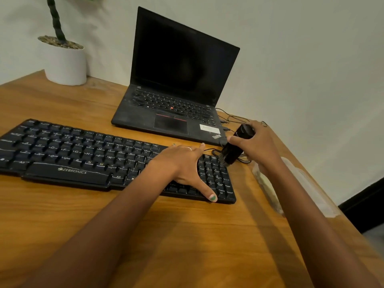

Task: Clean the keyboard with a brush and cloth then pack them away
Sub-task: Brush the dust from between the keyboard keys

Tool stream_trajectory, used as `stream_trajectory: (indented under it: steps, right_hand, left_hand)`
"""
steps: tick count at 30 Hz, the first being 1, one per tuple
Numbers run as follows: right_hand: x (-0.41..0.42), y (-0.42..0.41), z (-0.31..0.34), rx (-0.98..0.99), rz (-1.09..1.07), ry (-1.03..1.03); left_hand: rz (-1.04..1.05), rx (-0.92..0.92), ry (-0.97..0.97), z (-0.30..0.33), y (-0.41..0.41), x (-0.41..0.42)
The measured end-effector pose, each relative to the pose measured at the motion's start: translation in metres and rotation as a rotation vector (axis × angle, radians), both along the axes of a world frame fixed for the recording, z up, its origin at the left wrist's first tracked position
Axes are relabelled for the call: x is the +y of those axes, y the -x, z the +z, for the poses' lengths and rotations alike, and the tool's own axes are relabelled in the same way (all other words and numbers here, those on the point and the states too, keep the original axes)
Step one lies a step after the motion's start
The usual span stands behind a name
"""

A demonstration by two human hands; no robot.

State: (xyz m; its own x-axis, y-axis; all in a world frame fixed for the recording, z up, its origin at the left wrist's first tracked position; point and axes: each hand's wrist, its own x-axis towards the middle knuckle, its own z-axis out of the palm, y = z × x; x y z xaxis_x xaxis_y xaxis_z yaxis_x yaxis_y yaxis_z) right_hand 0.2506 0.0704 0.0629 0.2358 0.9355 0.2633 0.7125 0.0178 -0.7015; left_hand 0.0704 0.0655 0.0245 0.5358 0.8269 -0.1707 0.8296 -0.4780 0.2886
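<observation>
Gripping the black brush [234, 147], the right hand [260, 142] tilts its bristles onto the keyboard [83, 154] corner; the left hand [185, 165] lies flat, fingers straight, on the keys.

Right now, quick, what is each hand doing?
Left hand: open, fingers straight, pressing flat on the keyboard.
Right hand: closed around the black brush, bristles at the keyboard's right end.

A black Zebronics keyboard [87, 156] lies flat, its right end angled nearer the viewer. A black brush [234, 147] stands tilted over the keyboard's far right corner, bristles down, touching the top keys of the number pad.
</observation>
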Motion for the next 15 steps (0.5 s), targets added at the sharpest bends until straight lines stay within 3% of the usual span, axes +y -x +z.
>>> stream_trajectory:
  steps: [4, 9, 15]
  right_hand:
    - [0.000, 0.001, -0.008, 0.102, 0.015, 0.074]
    - [0.001, 0.000, -0.002, -0.016, 0.067, 0.144]
    - [0.007, 0.004, -0.012, -0.006, -0.010, 0.009]
  left_hand:
    - [0.002, 0.008, 0.000, 0.000, 0.000, 0.000]
    - [0.003, 0.007, -0.012, 0.001, -0.001, -0.001]
    - [-0.002, 0.002, -0.014, 0.000, 0.000, 0.000]
